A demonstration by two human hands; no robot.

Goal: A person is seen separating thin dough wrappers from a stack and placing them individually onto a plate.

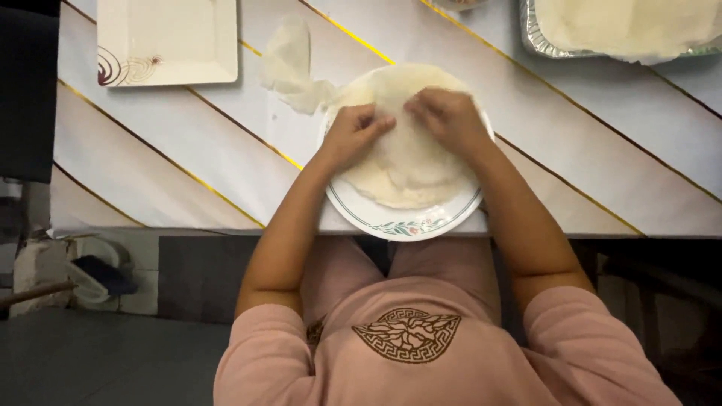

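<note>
Fingertips of both my left hand (353,129) and right hand (449,116) pinched narrowly on the thin dough sheet (410,162), which lay on the round plate (406,223) at the table's near edge; peeling slowly, close together, seemed wisest against tearing.

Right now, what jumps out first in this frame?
Both hands, the left hand and right hand, pinch a thin pale wrapper spread over a round plate at the table's near edge. A loose wrapper scrap trails off toward the upper left, near a square plate; a foil tray sits top right.
</note>
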